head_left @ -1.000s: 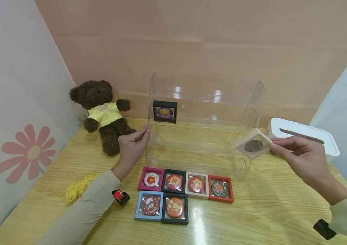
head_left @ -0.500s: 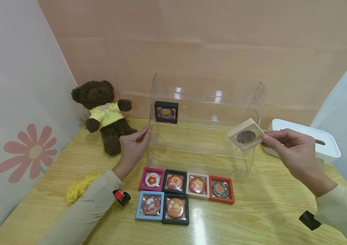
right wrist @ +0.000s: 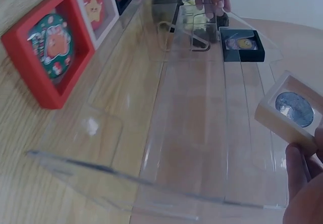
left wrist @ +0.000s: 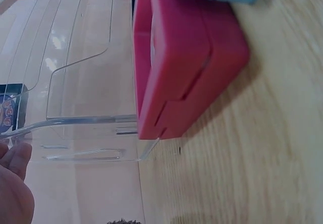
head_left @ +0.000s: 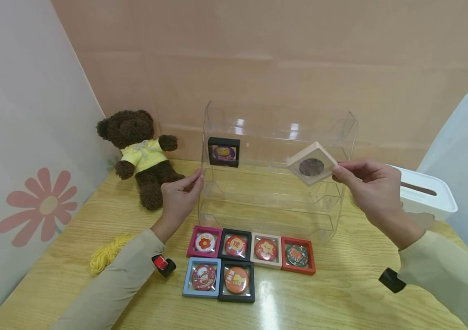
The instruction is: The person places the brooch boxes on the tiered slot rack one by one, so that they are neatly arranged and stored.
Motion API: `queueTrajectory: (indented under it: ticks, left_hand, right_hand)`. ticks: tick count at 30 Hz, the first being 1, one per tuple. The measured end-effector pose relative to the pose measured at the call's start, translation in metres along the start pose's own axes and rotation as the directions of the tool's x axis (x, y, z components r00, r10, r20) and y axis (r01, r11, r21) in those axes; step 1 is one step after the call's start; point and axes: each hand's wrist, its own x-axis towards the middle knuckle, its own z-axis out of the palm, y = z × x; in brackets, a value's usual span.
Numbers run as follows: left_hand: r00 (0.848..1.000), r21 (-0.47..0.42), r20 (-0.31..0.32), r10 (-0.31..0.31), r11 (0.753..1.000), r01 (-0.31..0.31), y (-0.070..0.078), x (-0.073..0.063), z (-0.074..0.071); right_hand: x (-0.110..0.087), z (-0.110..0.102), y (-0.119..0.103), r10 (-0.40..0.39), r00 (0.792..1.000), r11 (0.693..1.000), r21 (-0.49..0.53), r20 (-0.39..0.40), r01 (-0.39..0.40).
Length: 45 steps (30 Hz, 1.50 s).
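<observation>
In the head view my right hand [head_left: 376,192] pinches a corner of a cream display frame [head_left: 296,164], held tilted in the air before the right part of a clear tiered stand [head_left: 267,192]. A dark round disc shows in the frame's window; the right wrist view shows the disc [right wrist: 294,109] as silvery. My left hand [head_left: 181,197] pinches the stand's left side edge between thumb and fingers. A black frame [head_left: 224,151] with a purple badge stands at the left of an upper tier. In the left wrist view a pink frame [left wrist: 186,57] is close by.
Several framed badges lie before the stand, among them a red frame [head_left: 298,255] and a light-blue frame [head_left: 202,277]. A brown teddy bear [head_left: 143,156] sits at left, with yellow cord [head_left: 108,253] nearer the front. A white tissue box [head_left: 428,190] stands at right.
My right hand has carried the cream frame left and upward, from beside the stand's right edge to in front of its tiers. The left hand has kept its hold on the stand.
</observation>
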Motion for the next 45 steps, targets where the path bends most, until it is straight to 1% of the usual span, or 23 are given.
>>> queueTrajectory:
  ticks: [4, 8, 11, 15, 18, 21, 24, 28, 30, 32, 34, 38, 42, 45]
  left_hand:
    - [1.0, -0.001, 0.004, -0.008, 1.0, 0.008, 0.0, -0.001, 0.0]
    - [1.0, 0.007, 0.0, -0.003, 1.0, 0.003, -0.001, -0.002, -0.001]
    - [1.0, 0.011, -0.004, 0.002, 1.0, -0.002, -0.001, -0.002, -0.001]
    - [1.0, 0.0, -0.006, -0.011, 1.0, 0.011, -0.001, -0.003, -0.001]
    - [1.0, 0.002, -0.01, -0.014, 1.0, 0.014, -0.001, -0.003, 0.0]
    - [1.0, 0.019, -0.013, 0.006, 1.0, -0.005, -0.001, -0.002, 0.0]
    - [1.0, 0.025, -0.012, 0.019, 1.0, -0.019, -0.001, 0.0, -0.001]
    - [1.0, 0.012, -0.01, 0.004, 1.0, -0.004, 0.0, 0.001, -0.001]
    - [1.0, 0.004, -0.009, -0.005, 1.0, 0.005, 0.0, 0.002, -0.001]
    - [1.0, -0.003, -0.008, -0.014, 1.0, 0.014, 0.0, 0.001, -0.001]
    - [1.0, -0.007, -0.007, -0.017, 1.0, 0.017, 0.0, 0.001, -0.001]
    - [1.0, -0.014, -0.009, -0.018, 1.0, 0.018, -0.001, 0.001, 0.0]
    - [1.0, -0.022, -0.01, -0.023, 0.999, 0.023, -0.001, 0.001, 0.0]
    - [0.999, -0.024, -0.01, -0.03, 0.999, 0.03, 0.0, 0.001, 0.0]
  right_hand:
    - [0.007, 0.014, 0.002, -0.007, 1.0, 0.999, -0.032, 0.011, 0.008]
    - [0.014, 0.026, 0.005, -0.01, 1.0, 0.998, -0.057, 0.008, 0.01]
    - [0.019, 0.032, 0.007, 0.002, 1.0, 0.993, -0.12, 0.002, -0.002]
    - [0.024, 0.037, 0.008, 0.013, 1.0, 0.971, -0.237, 0.007, -0.011]
    - [0.029, 0.04, 0.009, 0.016, 1.0, 0.956, -0.294, 0.007, -0.013]
    - [0.033, 0.045, 0.01, 0.021, 1.0, 0.95, -0.313, -0.003, -0.021]
    - [0.038, 0.049, 0.012, 0.028, 1.0, 0.936, -0.351, -0.013, -0.03]
    - [0.044, 0.055, 0.016, 0.036, 0.999, 0.922, -0.385, -0.016, -0.039]
    - [0.047, 0.059, 0.017, 0.04, 0.999, 0.922, -0.384, -0.014, -0.042]
    - [0.049, 0.062, 0.018, 0.049, 0.999, 0.916, -0.397, -0.011, -0.049]
    - [0.05, 0.065, 0.019, 0.059, 0.998, 0.904, -0.425, 0.001, -0.053]
    - [0.051, 0.071, 0.019, 0.053, 0.997, 0.886, -0.464, 0.052, -0.023]
    - [0.051, 0.077, 0.02, 0.039, 0.995, 0.884, -0.468, 0.093, 0.009]
    - [0.051, 0.08, 0.021, 0.054, 0.993, 0.868, -0.496, 0.101, 0.004]
